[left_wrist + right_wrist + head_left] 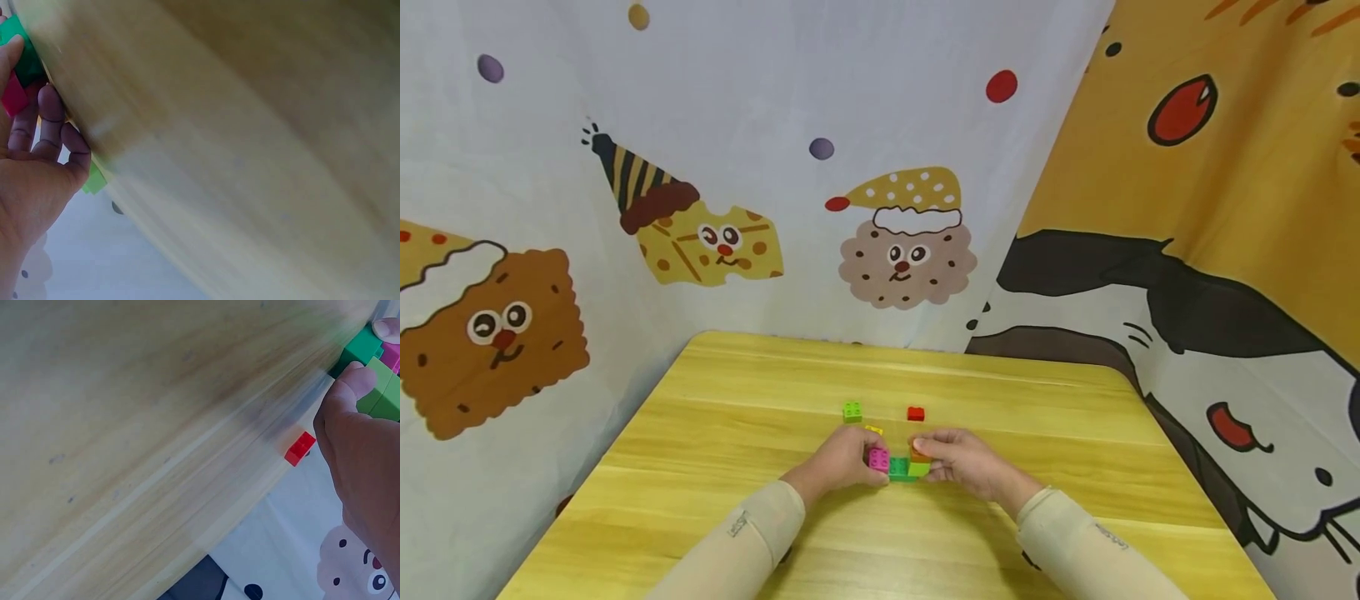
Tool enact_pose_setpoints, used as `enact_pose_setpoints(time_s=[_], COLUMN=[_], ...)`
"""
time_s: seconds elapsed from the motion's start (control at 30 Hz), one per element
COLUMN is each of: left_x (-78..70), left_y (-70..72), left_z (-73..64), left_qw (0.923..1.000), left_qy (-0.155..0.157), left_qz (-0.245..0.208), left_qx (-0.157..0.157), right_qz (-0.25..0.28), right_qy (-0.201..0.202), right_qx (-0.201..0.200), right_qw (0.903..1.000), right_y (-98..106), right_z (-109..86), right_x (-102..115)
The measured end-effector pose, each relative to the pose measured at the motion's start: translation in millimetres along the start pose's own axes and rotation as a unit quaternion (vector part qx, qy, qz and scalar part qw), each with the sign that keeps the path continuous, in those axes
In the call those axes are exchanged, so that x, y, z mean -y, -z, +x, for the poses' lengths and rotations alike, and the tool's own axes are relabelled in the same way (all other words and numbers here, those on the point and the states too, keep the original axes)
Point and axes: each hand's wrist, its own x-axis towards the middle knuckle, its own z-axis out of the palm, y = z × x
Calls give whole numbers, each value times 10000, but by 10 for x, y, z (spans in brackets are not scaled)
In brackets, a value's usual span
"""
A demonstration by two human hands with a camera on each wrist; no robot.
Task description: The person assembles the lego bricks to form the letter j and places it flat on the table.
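Toy building bricks are joined low over the table between two hands. In the head view, my left hand grips the magenta brick at the left end of a dark green brick. The left thumb overlaps the green brick in the left wrist view. At the right end, a lime brick carries an orange brick. My right hand holds this stack, fingers at the orange brick and thumb low beside the lime one. The right thumb also shows against the lime brick in the right wrist view.
Behind the hands on the wooden table lie a bright green brick and a red brick. A yellow brick peeks out beyond the left hand. A cartoon-printed curtain hangs at the table's far edge.
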Motion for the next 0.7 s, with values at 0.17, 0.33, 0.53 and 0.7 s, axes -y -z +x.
enact_pose_setpoints(time_s=[0.17, 0.33, 0.53, 0.7], left_x=[8, -13, 6, 17], left_y=[-4, -15, -8, 5], left_z=[-3, -9, 3, -1], left_qw=[10000, 9999, 9999, 9998], left_qy=[-21, -77, -106, -92], left_qz=[35, 66, 125, 144], left_qx=[-15, -26, -37, -37], right_qz=[-22, -31, -79, -126], right_qy=[-31, -83, -47, -61], right_qx=[-32, -91, 3, 108], right_qw=[10000, 9999, 10000, 9998], right_y=[-10, -14, 15, 28], right_z=[-3, -2, 6, 26], right_x=[-10, -35, -49, -49])
